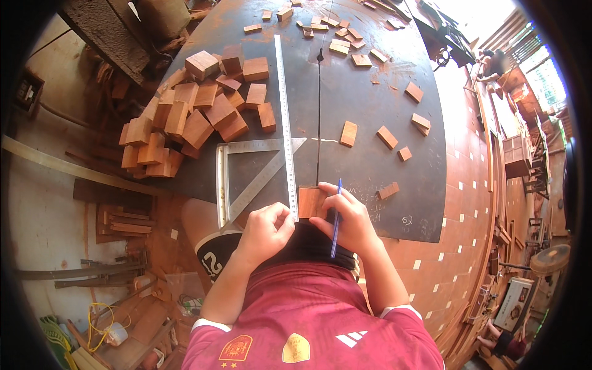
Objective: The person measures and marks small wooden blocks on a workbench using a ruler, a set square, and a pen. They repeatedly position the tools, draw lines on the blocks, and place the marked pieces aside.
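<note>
My left hand (pixel 268 233) is closed on the near end of a long metal ruler (pixel 285 123), which runs away from me across the dark table. Against the ruler's right side, at the table's near edge, lies a reddish wooden block (pixel 309 202). My right hand (pixel 350 217) grips that block from its right side, fingers at the far edge and thumb at the near one. A blue pen (pixel 336 228) is also tucked between the right fingers, pointing away from me. Left of the ruler rests a metal triangle square (pixel 254 185), its tip by the ruler.
A heap of wooden blocks (pixel 197 114) covers the table's left side. Several loose blocks (pixel 349 133) lie to the right, and small offcuts (pixel 339 46) at the far end. A slot (pixel 319 123) runs along the dark tabletop (pixel 382 185). Another person (pixel 493 65) is far right.
</note>
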### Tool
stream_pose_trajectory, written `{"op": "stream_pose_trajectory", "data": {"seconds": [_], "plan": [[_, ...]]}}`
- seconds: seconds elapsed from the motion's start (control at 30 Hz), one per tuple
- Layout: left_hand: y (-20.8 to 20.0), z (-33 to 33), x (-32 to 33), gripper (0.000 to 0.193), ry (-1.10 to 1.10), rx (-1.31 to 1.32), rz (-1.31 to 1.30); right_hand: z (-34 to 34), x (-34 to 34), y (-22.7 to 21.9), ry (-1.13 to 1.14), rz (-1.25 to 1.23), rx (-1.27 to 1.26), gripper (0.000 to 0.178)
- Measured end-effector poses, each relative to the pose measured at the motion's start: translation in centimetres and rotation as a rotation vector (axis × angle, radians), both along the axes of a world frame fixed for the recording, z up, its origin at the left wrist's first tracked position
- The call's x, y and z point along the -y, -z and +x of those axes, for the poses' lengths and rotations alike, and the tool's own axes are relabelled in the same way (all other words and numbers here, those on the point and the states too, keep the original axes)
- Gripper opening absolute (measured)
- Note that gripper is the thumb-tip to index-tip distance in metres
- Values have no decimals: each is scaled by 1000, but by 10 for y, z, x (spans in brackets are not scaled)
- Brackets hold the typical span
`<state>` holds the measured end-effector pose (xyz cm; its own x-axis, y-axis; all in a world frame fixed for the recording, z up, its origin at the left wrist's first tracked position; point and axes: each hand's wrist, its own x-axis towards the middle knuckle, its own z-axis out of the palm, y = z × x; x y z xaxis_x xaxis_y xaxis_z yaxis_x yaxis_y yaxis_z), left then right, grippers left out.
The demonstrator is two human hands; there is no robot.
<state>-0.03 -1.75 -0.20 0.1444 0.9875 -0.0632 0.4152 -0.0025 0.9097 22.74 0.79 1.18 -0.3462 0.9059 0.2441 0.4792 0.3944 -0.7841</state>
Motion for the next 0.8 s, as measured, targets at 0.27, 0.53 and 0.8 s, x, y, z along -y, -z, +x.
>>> {"op": "stream_pose_trajectory", "data": {"seconds": [0.27,0.53,0.8], "plan": [[1,-2,0,12,21,10,2,3,-5,-11,-34,172,-27,36],[3,-4,-2,13,18,31,9,1,-7,-6,-122,-241,-464,45],[1,-4,-2,14,14,65,-42,-13,-20,-14,-91,-318,-312,8]]}}
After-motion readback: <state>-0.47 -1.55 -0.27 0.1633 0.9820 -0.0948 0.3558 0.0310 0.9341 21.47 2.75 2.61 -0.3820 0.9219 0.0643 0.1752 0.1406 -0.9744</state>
